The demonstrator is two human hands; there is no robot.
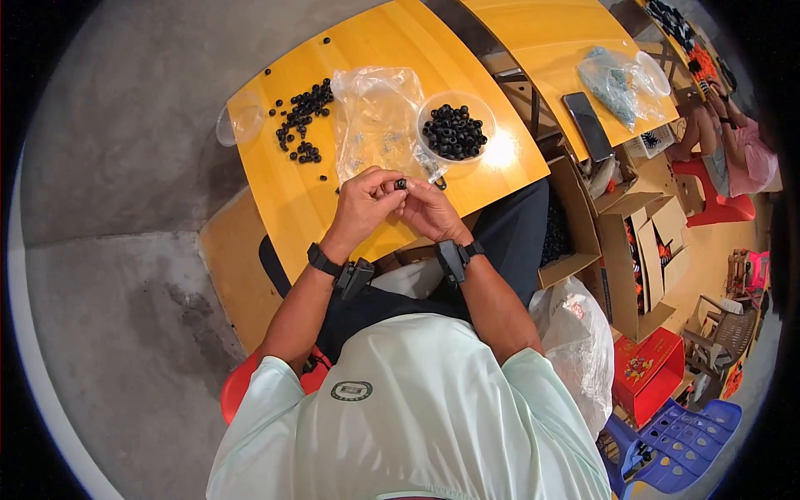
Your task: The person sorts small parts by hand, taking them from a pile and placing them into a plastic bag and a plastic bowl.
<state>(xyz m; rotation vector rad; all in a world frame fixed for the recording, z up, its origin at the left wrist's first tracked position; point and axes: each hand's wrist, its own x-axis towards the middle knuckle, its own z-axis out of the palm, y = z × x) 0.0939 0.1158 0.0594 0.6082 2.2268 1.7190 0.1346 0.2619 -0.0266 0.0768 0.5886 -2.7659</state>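
Note:
Above the near edge of the yellow table, my left hand point(364, 207) and my right hand point(432, 212) meet, fingers closed, with a small black ring-like part point(401, 183) pinched between their fingertips. Just beyond them lies a clear plastic bag point(379, 108), its small contents hard to make out. To its right stands a clear round tub point(421, 115) holding many similar black parts point(454, 133). On the left, more black parts point(310, 102) lie loose on the tabletop. Another dark piece point(440, 182) sits beside my right hand.
An empty-looking clear tub point(242, 118) hangs over the table's left edge. On a second yellow table point(542, 33) lie a phone point(587, 125) and a bag of bluish bits point(612, 83). Cardboard boxes point(575, 221) stand to my right; a person point(737, 150) sits farther off.

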